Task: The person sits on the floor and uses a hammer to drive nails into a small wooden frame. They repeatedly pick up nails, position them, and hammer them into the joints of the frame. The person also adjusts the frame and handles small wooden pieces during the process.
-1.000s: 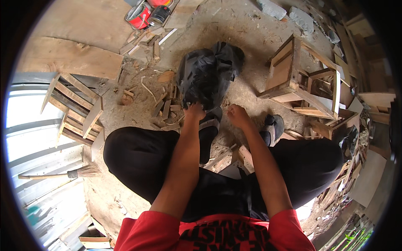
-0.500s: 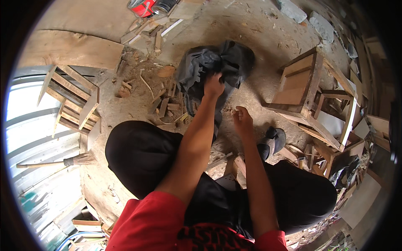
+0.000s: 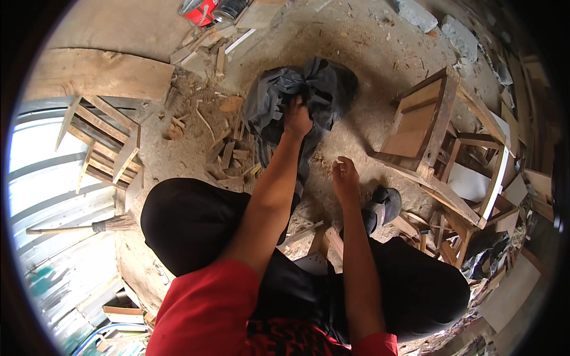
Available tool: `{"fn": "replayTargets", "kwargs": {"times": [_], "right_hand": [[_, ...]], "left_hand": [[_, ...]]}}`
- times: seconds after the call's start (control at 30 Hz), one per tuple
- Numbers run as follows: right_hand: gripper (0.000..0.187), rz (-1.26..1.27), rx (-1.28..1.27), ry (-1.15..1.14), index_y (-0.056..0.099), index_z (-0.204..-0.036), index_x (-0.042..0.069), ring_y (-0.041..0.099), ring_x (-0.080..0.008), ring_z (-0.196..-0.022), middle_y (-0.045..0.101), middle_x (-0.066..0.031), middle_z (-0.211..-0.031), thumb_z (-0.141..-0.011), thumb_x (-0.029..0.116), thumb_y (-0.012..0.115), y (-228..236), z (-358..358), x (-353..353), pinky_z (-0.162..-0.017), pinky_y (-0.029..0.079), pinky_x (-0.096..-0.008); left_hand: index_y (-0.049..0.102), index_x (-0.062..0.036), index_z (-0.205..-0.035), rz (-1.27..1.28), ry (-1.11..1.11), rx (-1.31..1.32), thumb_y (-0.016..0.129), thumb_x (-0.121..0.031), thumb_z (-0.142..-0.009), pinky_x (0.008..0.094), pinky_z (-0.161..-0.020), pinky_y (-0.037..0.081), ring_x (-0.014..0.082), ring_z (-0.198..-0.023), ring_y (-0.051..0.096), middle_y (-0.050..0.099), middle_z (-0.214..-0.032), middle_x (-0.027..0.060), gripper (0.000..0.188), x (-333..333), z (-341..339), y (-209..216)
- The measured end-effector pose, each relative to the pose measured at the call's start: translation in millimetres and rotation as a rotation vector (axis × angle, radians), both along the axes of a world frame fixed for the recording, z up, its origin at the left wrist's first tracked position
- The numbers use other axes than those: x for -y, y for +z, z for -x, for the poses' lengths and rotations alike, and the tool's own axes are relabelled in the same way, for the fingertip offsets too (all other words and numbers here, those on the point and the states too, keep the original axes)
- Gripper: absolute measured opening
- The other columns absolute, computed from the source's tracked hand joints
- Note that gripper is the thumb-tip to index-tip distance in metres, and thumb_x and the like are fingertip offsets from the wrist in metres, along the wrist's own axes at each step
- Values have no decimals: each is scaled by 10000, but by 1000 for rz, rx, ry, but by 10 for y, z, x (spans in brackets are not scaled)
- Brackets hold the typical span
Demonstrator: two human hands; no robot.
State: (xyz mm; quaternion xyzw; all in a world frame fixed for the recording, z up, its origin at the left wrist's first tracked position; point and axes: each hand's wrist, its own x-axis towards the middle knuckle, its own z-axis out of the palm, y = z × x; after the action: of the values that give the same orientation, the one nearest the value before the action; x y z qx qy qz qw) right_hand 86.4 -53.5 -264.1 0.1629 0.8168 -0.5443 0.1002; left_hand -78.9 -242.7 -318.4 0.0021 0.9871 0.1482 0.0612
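Note:
A crumpled black plastic bag (image 3: 270,98) sits on the dirt floor in front of me, its mouth gaping upward. My left hand (image 3: 297,120) reaches into that mouth. Its fingers look stretched out and apart, though the tips fade into shadow among the folds. Lower and to the right, my right hand (image 3: 345,181) hovers over the floor, apart from the bag. Its fingers are loosely bent and separated, with nothing visible in them. Small wood offcuts (image 3: 227,155) and shavings lie just left of the bag.
An overturned wooden frame (image 3: 415,124) stands to the right, with wood scraps beyond it. At left are a slatted wooden piece (image 3: 107,145) and a broom (image 3: 113,224). Concrete chunks (image 3: 460,38) lie at far right, a red can (image 3: 199,10) at the far edge. My shoe (image 3: 386,204) is nearby.
My left hand's fingers have straightened somewhat inside the bag's mouth. The bag's folds shifted slightly. My right hand stays nearly in place.

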Motion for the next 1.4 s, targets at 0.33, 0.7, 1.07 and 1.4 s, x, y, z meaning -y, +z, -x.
{"fn": "replayTargets", "kwargs": {"times": [0.33,0.7,1.07,1.4], "right_hand": [[333,-38,18,-49,596,-1218,18,714,-304,-826,718,-175,-927,-967,236,610,-55,-52,-185,-740,557,-409],[350,143,52,-114,582,-1232,16,717,-259,-818,718,-164,-946,-967,242,613,-223,-3,37,-749,559,-385],[275,527,69,-197,585,-1191,-15,682,-161,-757,694,-107,-932,-993,176,579,239,20,406,-611,527,-284],[260,700,33,-246,589,-1191,-8,667,-148,-731,691,-79,-921,-1010,178,583,714,96,371,-607,534,-283]], "left_hand": [[345,-73,-1521,1,-12,-189,685,-401,-832,552,-1181,217,345,-1445,287,357,-1529,171,835,-149,125,-308],[510,-42,-1391,-352,115,-243,701,-141,-774,423,-1062,438,392,-1220,546,564,-1323,228,654,-162,-22,-286],[673,7,-1063,-394,-23,-369,626,-17,-855,472,-749,562,450,-881,658,690,-945,236,215,287,-231,499],[677,65,-1110,-885,289,-95,617,29,-929,359,-793,611,246,-944,713,713,-1008,169,193,531,-353,1263]]}}
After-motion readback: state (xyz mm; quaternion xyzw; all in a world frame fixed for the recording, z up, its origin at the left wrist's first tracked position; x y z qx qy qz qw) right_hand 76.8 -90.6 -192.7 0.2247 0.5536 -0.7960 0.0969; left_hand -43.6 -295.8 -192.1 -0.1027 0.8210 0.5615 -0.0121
